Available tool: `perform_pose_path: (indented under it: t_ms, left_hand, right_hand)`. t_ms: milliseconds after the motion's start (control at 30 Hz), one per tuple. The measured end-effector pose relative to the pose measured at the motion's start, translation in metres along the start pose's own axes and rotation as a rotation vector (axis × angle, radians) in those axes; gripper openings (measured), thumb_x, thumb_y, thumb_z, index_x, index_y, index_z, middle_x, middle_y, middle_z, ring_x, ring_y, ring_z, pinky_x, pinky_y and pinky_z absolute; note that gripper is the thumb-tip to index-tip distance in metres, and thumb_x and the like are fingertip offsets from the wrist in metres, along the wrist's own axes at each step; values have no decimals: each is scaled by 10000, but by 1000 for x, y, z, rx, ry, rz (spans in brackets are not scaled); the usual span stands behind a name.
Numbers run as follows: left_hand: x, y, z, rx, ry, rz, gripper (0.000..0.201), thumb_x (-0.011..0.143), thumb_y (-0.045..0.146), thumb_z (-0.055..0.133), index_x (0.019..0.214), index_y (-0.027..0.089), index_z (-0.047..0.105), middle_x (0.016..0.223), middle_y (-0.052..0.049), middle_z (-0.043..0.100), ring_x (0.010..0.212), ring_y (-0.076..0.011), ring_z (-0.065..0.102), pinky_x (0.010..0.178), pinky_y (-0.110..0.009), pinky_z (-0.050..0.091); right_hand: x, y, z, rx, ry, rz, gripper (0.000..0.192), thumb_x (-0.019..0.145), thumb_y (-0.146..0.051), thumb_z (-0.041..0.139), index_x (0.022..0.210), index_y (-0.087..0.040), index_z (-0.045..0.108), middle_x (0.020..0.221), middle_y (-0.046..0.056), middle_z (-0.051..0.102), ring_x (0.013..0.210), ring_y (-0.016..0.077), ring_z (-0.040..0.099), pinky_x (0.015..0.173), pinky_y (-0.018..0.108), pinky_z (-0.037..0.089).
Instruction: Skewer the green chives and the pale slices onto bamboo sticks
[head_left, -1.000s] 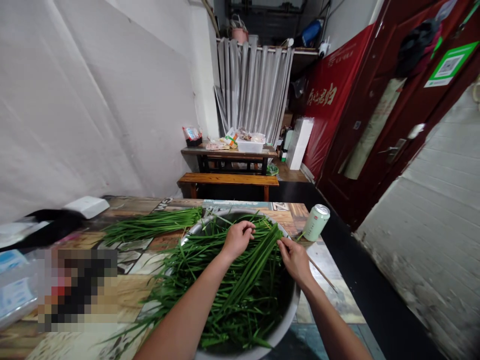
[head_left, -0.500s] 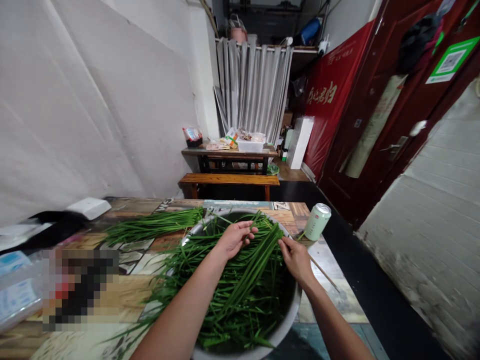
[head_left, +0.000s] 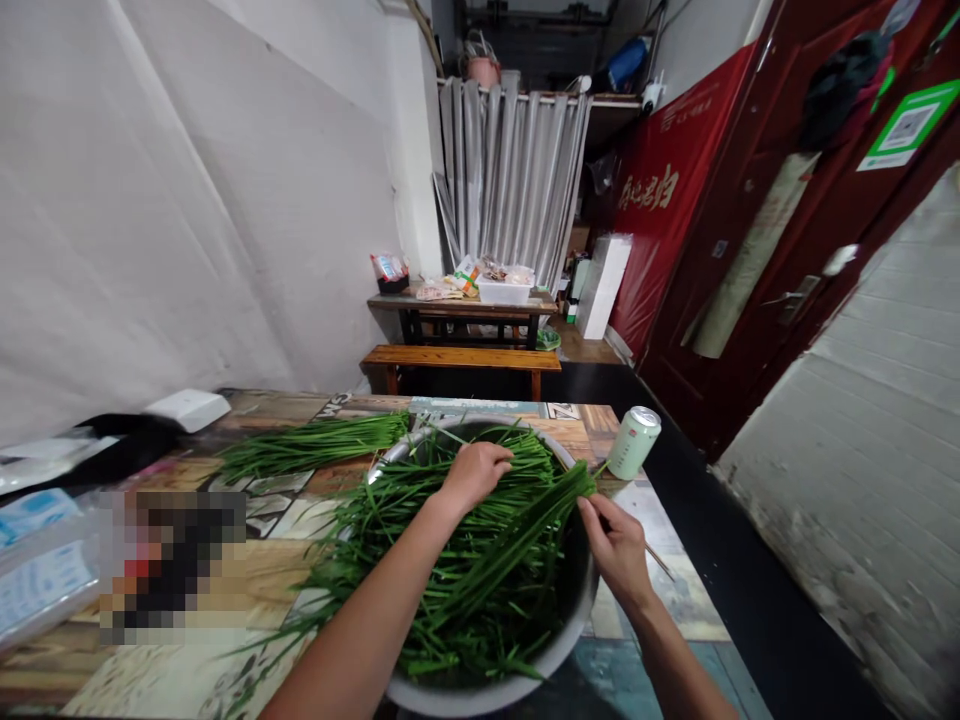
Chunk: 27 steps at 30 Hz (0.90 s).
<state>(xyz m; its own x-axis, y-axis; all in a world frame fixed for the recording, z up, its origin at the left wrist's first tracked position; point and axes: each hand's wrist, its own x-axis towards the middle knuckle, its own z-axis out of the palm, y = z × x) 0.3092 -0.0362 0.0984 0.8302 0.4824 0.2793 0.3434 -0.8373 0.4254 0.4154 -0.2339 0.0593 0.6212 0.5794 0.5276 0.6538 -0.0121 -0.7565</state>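
Note:
A large metal basin (head_left: 577,625) is heaped with long green garlic chives (head_left: 442,560), some of them hanging over its left side. At the right rim, my right hand (head_left: 619,540) is closed on the cut ends of a bunch of chives (head_left: 525,535), whose leaves trail down to the left across the heap. Over the far middle of the basin is my left hand (head_left: 478,475), its fingers bent and pressed together just above the chives. What they pinch, if anything, is hidden. Another bundle of chives (head_left: 319,445) lies on the table left of the basin.
A pale green can (head_left: 634,443) stands right of the basin, with a thin stick (head_left: 660,562) near it. Plastic packs (head_left: 49,570) and a white box (head_left: 187,409) are at the left. Beyond are a wooden bench (head_left: 461,357) and a second table (head_left: 450,303).
My right hand has moved right, drawing the ends of the chive bunch toward the basin's rim. My left hand's fingers have turned downward and closed.

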Motion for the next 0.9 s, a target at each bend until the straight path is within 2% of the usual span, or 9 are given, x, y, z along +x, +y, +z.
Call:
perform_pose_path:
  t_ms: [67,167,300,433,567,633,700,767,900]
  left_hand:
    - [3,6,10,26,-43,30,118,718,225,575,745,219,690,828,-51,666,843,-209,568,810,-337,345]
    - [3,10,19,50,20,-1,77,689,191,603,676,200,678,797,-56,638,830,-208,542,799,-350,324]
    - [1,6,19,-34,94,20,104,710,199,569,698,199,672,817,-47,620,821,-189,530,787,-335,336]
    - [1,3,16,-315,148,-7,150,737,231,506,728,169,642,735,-35,621,698,-145,550,680,-265,395]
    - [3,5,12,-697,43,-174,232,743,273,478,864,125,611,630,-17,615,475,-90,490,504,-215,391]
    - [4,6,11,-796,-1,-203,275,733,274,494,925,113,608,635,-16,622,439,-70,460,472,-197,377]
    - [3,6,10,-810,8,-201,281,720,272,516,928,115,621,643,-17,631,443,-66,464,472,-189,381]
    - [3,6,11,-785,67,-196,262,712,271,532,900,121,638,657,-24,644,475,-81,503,500,-198,411]
    - [3,4,16,-688,188,-171,202,706,253,551,843,159,667,735,-37,680,613,-136,602,640,-253,475]
  right_hand:
    - [-4,0,-3,0,-6,30,291,836,-342,436,659,-153,569,601,7,543,546,130,490,518,213,373]
    - [-6,0,-4,1,-22,64,303,836,-353,428,667,-153,582,587,6,547,534,131,490,506,213,371]
    - [-7,1,-5,-1,-48,81,316,838,-364,420,668,-153,582,586,9,553,544,137,497,513,212,373]
    - [-5,1,-4,-22,-61,90,326,838,-376,415,688,-150,595,582,9,562,534,139,498,510,211,370]
    - [4,-2,2,-48,-65,59,349,841,-388,398,651,-155,576,552,9,546,518,137,485,499,208,367]
    - [11,-3,6,-77,-76,37,361,843,-383,390,614,-161,558,516,0,521,488,129,462,481,207,356]
    - [18,-2,10,-105,-87,20,357,839,-375,393,603,-164,558,497,-5,512,465,123,446,469,206,348]
    - [23,-1,14,-124,-87,12,340,834,-366,403,616,-164,570,496,-5,520,460,122,448,469,206,348]
    - [27,4,19,-134,-90,8,346,834,-366,397,612,-168,573,491,-6,527,455,125,459,467,205,348]
